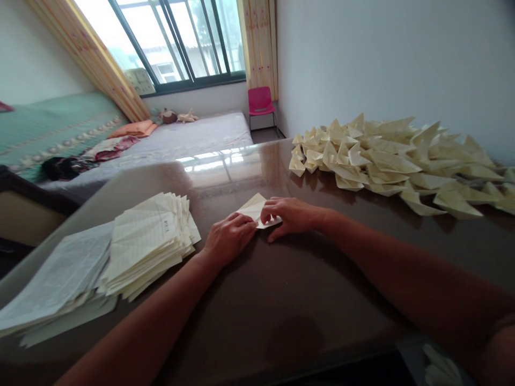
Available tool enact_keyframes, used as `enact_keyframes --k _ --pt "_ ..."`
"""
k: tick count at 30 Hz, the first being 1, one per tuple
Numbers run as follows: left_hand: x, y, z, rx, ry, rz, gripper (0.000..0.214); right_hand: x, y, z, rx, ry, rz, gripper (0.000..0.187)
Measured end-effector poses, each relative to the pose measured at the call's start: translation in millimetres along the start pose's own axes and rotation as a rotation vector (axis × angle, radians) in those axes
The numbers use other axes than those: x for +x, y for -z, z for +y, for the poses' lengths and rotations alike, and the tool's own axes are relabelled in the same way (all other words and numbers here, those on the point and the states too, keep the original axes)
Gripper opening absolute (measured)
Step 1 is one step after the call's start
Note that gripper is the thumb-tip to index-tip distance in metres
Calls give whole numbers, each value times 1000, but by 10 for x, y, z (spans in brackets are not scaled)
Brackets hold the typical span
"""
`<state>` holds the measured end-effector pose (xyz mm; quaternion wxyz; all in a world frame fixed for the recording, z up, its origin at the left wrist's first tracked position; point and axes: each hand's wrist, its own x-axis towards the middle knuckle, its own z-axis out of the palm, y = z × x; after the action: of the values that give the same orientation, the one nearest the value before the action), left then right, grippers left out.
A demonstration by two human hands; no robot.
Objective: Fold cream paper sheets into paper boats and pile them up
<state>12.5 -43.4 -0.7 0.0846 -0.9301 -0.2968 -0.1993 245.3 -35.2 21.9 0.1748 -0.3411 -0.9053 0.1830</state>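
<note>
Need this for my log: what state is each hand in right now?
Left hand: on the folded paper; grip can't be told.
Right hand: curled over the same paper; grip can't be told.

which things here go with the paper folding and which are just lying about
With the folding:
paper under the left hand and right hand
cream paper stack, likely
greyish sheets, likely
heap of folded pieces, likely

Just about:
pink chair
bed
orange pillow
</note>
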Motion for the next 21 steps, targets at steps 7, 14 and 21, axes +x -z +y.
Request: enact_keyframes --k 7,14,21 --pt "-5 95 13 -153 -28 -128 24 -25 12 104 124 -10 -140 19" --pt "-44 183 -134 -204 -57 -199 37 -14 47 56 80 -109 -117 34" --pt "-38 190 -117 -196 -48 -184 35 33 -9 -45 -153 -343 -84 36"
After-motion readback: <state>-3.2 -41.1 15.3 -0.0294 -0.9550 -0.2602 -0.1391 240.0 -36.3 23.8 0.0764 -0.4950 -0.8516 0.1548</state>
